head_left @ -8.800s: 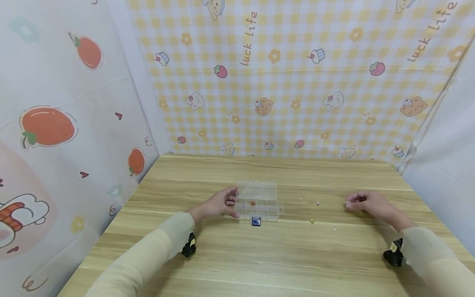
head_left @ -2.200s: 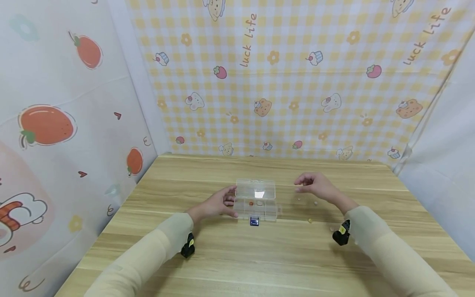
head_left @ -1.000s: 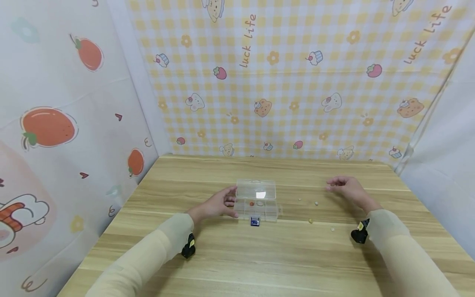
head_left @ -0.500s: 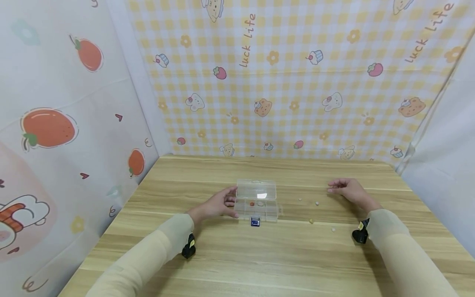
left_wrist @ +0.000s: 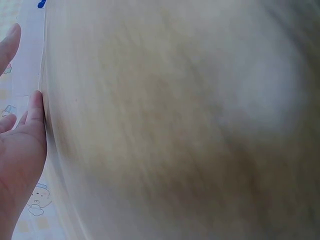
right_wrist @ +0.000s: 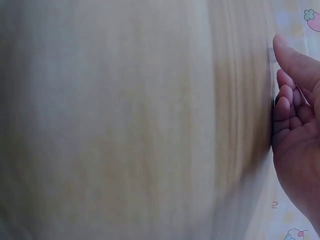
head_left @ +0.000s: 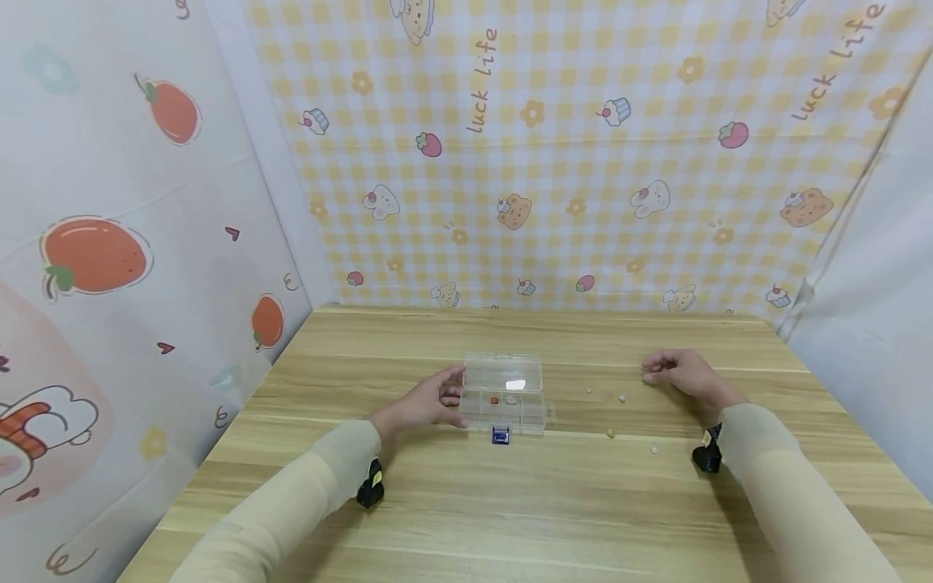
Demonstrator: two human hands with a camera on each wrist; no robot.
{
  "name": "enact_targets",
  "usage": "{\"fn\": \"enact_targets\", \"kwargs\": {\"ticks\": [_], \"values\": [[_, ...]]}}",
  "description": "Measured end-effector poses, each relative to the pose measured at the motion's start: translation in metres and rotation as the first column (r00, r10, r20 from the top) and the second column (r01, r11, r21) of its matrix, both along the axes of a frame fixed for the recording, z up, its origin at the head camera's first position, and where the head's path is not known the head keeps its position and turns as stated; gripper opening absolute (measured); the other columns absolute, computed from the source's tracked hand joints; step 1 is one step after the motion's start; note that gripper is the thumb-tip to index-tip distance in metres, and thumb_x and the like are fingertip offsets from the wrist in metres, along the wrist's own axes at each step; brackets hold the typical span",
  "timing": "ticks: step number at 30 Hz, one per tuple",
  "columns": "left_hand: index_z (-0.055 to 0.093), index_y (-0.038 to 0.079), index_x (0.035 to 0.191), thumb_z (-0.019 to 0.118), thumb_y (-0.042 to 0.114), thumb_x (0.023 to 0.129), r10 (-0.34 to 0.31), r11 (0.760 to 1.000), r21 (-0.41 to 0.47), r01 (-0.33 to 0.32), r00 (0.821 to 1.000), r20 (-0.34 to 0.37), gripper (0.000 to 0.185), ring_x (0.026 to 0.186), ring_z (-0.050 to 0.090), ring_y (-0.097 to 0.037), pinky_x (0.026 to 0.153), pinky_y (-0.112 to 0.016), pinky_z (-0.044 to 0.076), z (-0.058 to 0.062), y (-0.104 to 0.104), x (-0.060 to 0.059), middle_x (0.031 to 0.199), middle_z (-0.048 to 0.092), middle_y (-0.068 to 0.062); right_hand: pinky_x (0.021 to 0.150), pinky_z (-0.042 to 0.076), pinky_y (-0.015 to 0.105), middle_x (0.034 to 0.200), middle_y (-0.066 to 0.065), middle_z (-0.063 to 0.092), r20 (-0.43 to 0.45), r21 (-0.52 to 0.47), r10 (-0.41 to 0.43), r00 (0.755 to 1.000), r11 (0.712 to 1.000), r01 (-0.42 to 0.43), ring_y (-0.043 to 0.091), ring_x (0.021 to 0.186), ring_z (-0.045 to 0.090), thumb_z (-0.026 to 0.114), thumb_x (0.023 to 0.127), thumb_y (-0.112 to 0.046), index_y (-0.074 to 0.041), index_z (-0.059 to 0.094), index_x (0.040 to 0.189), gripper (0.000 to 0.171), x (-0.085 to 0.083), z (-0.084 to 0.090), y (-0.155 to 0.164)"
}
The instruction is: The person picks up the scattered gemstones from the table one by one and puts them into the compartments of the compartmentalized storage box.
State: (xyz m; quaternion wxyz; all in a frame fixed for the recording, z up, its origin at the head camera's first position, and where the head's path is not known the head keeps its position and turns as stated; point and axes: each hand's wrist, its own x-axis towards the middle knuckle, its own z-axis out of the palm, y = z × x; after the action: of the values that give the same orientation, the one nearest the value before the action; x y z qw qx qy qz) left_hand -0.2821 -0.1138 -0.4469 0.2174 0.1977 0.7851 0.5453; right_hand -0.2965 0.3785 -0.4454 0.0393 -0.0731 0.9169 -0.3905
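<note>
the clear compartment box (head_left: 504,394) sits at the centre of the head view on the wooden table (head_left: 510,502), lid standing open toward the back, its long axis running left to right across the frame. a small orange bead (head_left: 495,400) and a pale bead (head_left: 511,399) lie in neighbouring compartments of its near half, and a blue clasp (head_left: 500,436) sticks out at its front edge.

the left hand (head_left: 426,402) is just left of centre, its thumb and fingers curled round the box's left end and holding it.

the right hand (head_left: 681,374) is at the right of the frame, well apart from the box, low over the table with its fingers loosely curled together. the tips seem drawn in as if pinching something very small, but neither the head view nor the right wrist view (right_wrist: 295,130) shows anything between them, so i cannot tell whether it grips anything.

the loose beads lie between that hand and the box: a white bead (head_left: 622,398) and a tiny one (head_left: 589,392) to the hand's lower left, a yellowish bead (head_left: 611,434) and another white one (head_left: 653,449) lower in the frame. all are far nearer the right hand than the left, and the box lies further on the same way.
</note>
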Motion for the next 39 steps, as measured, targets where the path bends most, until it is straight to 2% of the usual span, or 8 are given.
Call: {"fn": "enact_targets", "kwargs": {"ticks": [7, 14, 20, 39], "values": [[0.020, 0.008, 0.155, 0.084, 0.003, 0.073, -0.002, 1.000, -0.004, 0.002, 1.000, -0.005, 0.104, 0.126, 0.047, -0.033, 0.104, -0.036, 0.043, -0.0011, -0.0001, -0.0008, 0.148, 0.037, -0.016, 0.073, 0.046, 0.022, 0.099, 0.009, 0.063, 0.020, -0.027, 0.018, 1.000, 0.999, -0.018, 0.019, 0.089, 0.053, 0.076, 0.086, -0.018, 0.004, 0.066, 0.112, 0.035, -0.0031, 0.0005, 0.0019], [0.020, 0.008, 0.155, 0.084, 0.004, 0.075, -0.008, 1.000, -0.011, 0.008, 1.000, -0.006, 0.102, 0.127, 0.046, -0.034, 0.104, -0.037, 0.043, 0.0008, 0.0001, -0.0002, 0.149, 0.036, -0.017, 0.074, 0.046, 0.024, 0.100, 0.008, 0.062, 0.029, 0.001, 0.038, 0.999, 0.999, -0.038, 0.019, 0.089, 0.053, 0.074, 0.088, -0.021, 0.002, 0.067, 0.113, 0.035, -0.0028, 0.0012, 0.0025], [0.020, 0.006, 0.154, 0.082, 0.000, 0.075, -0.002, 1.000, 0.022, 0.002, 1.000, 0.015, 0.101, 0.127, 0.045, -0.034, 0.103, -0.037, 0.044, 0.0019, 0.0008, 0.0015, 0.151, 0.033, -0.017, 0.077, 0.046, 0.027, 0.103, 0.010, 0.062, 0.045, 0.004, 0.055, 0.997, 0.998, -0.055, 0.020, 0.092, 0.053, 0.073, 0.089, -0.020, 0.003, 0.066, 0.115, 0.036, -0.0006, 0.0039, 0.0007], [0.019, 0.005, 0.154, 0.081, -0.001, 0.076, -0.005, 1.000, 0.021, 0.005, 1.000, 0.007, 0.100, 0.129, 0.043, -0.035, 0.105, -0.039, 0.041, 0.0049, 0.0007, 0.0051, 0.153, 0.030, -0.018, 0.080, 0.045, 0.034, 0.100, 0.007, 0.065, 0.037, 0.055, 0.044, 0.998, 0.997, -0.046, 0.020, 0.090, 0.054, 0.071, 0.090, -0.020, 0.000, 0.069, 0.110, 0.028, 0.0010, 0.0060, -0.0024]]}}
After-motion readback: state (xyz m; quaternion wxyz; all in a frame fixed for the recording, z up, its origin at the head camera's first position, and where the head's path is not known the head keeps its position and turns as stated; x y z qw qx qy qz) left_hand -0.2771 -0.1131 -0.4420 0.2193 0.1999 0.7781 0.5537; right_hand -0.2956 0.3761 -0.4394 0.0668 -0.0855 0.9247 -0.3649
